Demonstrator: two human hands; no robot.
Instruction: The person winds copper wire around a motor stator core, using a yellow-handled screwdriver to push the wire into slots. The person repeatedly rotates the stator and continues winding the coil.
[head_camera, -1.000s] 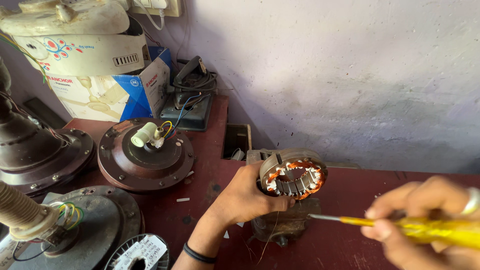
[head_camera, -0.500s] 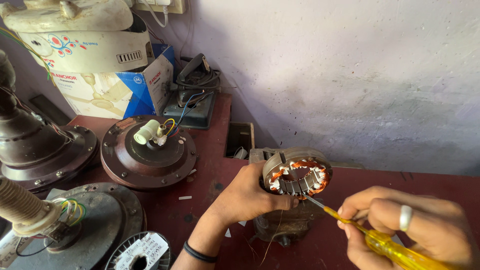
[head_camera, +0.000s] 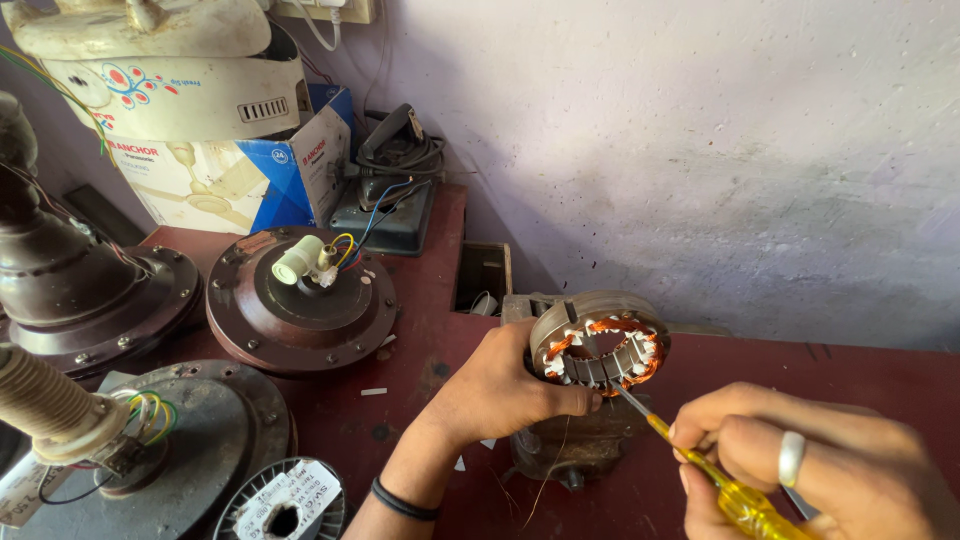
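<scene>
Copper windings still sit in the stator (head_camera: 598, 348) gripped by the left hand (head_camera: 500, 385); the right hand (head_camera: 800, 462) clamps a yellow screwdriver (head_camera: 715, 478), tip at its rim.

A fan repair workshop: opened fan motors (head_camera: 300, 300) crowd the red worktop (head_camera: 880, 380), beside a wire spool (head_camera: 282, 505), a fan carton (head_camera: 235, 175) and a copper-wound stator (head_camera: 600, 345)

One head camera looks down, close over the red table (head_camera: 440, 300), facing the wall (head_camera: 700, 130) at 12 o'clock
</scene>
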